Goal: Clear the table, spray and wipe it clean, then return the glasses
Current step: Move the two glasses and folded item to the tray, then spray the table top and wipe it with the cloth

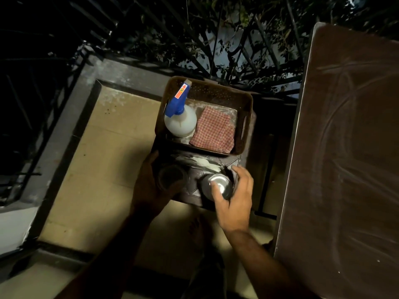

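Two glasses stand on a low brown stool (216, 164) in front of me. My left hand (149, 184) wraps around the dark glass (171, 176) on the stool's left side. My right hand (235, 199) grips the shiny steel glass (218, 185) on the right side, thumb across its rim. Behind them a brown plastic basket (246, 108) holds a white spray bottle (181, 120) with a blue trigger head and a folded red checked cloth (213, 130). The brown table (345, 147) stretches along the right, its top streaked with wipe marks.
A dark metal railing (194, 50) with foliage behind it closes off the far side. A raised grey ledge (64, 117) borders the beige tiled floor (112, 160) on the left. My bare foot (198, 229) shows below the stool.
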Demonstrator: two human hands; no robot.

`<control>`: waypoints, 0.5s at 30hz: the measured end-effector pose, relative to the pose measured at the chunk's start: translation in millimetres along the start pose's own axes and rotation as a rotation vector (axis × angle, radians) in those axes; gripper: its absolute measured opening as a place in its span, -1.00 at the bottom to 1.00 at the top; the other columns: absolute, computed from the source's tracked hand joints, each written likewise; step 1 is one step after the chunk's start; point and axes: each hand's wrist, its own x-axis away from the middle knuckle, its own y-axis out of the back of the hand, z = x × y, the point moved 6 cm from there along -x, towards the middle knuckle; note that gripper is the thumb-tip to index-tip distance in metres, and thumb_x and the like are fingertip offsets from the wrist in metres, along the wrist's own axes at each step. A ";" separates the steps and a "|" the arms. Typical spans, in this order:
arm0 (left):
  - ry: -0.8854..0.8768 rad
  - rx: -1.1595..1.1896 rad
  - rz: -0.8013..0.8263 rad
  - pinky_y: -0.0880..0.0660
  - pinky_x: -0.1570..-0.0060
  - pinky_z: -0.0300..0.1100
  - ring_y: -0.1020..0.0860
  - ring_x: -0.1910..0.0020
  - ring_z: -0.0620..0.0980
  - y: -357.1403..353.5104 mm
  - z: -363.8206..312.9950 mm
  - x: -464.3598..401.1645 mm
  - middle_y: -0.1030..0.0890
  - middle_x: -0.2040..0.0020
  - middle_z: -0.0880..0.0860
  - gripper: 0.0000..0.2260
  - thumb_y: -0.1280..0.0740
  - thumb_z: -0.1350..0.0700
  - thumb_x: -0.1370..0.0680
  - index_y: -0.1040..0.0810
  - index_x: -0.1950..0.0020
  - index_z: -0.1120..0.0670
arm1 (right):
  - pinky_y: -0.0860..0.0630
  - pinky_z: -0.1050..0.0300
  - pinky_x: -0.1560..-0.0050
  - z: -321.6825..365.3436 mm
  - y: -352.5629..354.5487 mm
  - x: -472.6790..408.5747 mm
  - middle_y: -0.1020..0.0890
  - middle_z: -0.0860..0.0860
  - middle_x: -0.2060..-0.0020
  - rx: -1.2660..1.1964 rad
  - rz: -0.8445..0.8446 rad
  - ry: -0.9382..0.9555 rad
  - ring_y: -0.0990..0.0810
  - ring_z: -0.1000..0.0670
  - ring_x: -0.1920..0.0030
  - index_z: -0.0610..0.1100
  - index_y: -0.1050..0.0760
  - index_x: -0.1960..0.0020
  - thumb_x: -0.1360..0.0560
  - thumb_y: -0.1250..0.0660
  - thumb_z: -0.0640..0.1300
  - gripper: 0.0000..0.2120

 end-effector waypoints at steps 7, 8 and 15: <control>-0.154 -0.107 -0.199 -0.36 -0.22 -0.35 -0.42 -0.28 -0.08 21.9 -43.4 -55.6 -0.46 -0.37 0.13 -0.43 -0.40 -0.02 -0.51 -0.36 -0.42 0.21 | -0.32 0.11 -0.46 66.0 -0.1 -86.5 -0.52 -0.05 -0.25 0.121 0.004 0.294 -0.43 -0.04 -0.34 -0.16 -0.54 -0.27 -0.51 -0.30 -0.29 -0.66; -0.187 -0.113 -0.213 -0.40 -0.22 -0.30 -0.44 -0.27 -0.06 22.5 -49.8 -64.9 -0.48 -0.35 0.15 -0.49 -0.39 0.07 -0.54 -0.36 -0.41 0.24 | -0.30 0.09 -0.49 67.0 -7.7 -102.5 -0.53 -0.05 -0.27 0.177 0.088 0.265 -0.42 -0.05 -0.36 -0.16 -0.56 -0.28 -0.50 -0.30 -0.32 -0.64; -0.198 -0.189 -0.150 -0.52 -0.03 -0.16 -0.61 -0.10 0.00 8.9 -67.1 -100.8 -0.61 -0.24 0.13 -0.46 -0.41 0.07 -0.54 -0.33 -0.46 0.16 | -0.12 -0.09 -0.60 38.4 -69.8 -156.7 -0.24 -0.11 -0.58 0.558 0.531 0.095 -0.13 -0.19 -0.59 -0.07 -0.36 -0.53 -0.53 -0.44 -0.01 -0.39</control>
